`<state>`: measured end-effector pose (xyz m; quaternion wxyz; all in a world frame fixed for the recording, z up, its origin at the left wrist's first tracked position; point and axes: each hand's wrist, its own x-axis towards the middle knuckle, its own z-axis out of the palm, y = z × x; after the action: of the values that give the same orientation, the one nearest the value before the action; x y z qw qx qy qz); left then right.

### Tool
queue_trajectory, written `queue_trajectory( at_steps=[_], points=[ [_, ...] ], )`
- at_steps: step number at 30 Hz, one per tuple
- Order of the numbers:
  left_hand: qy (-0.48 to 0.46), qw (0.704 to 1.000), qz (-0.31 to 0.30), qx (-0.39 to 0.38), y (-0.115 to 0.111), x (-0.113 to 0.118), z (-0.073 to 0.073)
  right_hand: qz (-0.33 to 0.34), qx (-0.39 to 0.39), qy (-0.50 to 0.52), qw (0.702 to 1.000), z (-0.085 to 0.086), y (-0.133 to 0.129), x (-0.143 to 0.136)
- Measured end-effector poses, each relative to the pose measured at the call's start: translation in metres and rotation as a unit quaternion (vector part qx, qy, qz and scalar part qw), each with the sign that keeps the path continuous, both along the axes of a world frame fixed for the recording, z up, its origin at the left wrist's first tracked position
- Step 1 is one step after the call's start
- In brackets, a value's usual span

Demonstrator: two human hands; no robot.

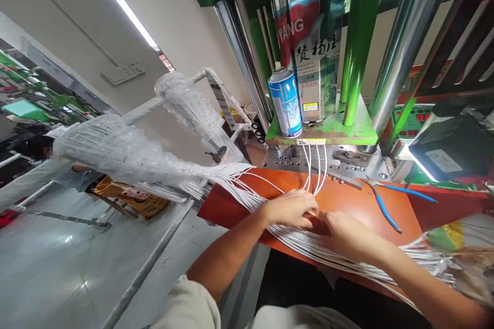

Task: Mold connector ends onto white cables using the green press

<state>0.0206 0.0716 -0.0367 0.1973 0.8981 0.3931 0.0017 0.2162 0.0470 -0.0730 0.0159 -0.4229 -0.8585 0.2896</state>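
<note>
Both hands are over an orange board [358, 211] in front of a green press. My left hand [291, 208] has its fingers curled at the lower ends of several white cables [318, 172] that run up into the press. What its fingertips hold is too small to name. Close beside it on the right, my right hand [341, 231] is bent inward, its fingertips blurred and partly hidden. Beneath both hands and wrists a thick bundle of white cables [304, 247] crosses the board's front edge. Blue-handled pliers [380, 198] lie open on the board to the right.
A blue spray can [285, 103] stands on the press's green plate [339, 131]. Plastic-wrapped cables [127, 149] hang over a rack at the left. A dark lamp-like box [451, 144] is at the right. Part of a person shows at far left.
</note>
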Motion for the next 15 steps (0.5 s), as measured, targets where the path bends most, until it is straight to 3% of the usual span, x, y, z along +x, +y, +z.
queue_trajectory(
  at_steps=[3,6,8,11,13,15],
  points=[
    [-0.055,0.998,-0.04,0.009,0.03,0.001,0.009,0.071,-0.109,0.108,0.986,-0.008,0.016,0.016],
    [-0.025,0.987,-0.1,0.123,0.053,0.015,-0.01,0.054,-0.257,0.224,0.938,-0.011,0.032,0.031],
    [0.041,0.974,-0.13,0.179,0.063,0.007,-0.026,0.013,-0.303,0.237,0.923,-0.011,0.036,0.034],
    [0.127,0.96,-0.077,0.237,0.07,-0.048,-0.035,-0.004,-0.212,0.176,0.961,-0.011,0.03,0.031],
    [0.166,0.95,-0.005,0.264,0.072,-0.1,-0.028,0.014,-0.108,0.134,0.985,-0.011,0.023,0.026],
    [0.169,0.947,0.067,0.263,0.071,-0.14,-0.019,0.027,-0.071,0.121,0.99,-0.013,0.019,0.024]
  ],
)
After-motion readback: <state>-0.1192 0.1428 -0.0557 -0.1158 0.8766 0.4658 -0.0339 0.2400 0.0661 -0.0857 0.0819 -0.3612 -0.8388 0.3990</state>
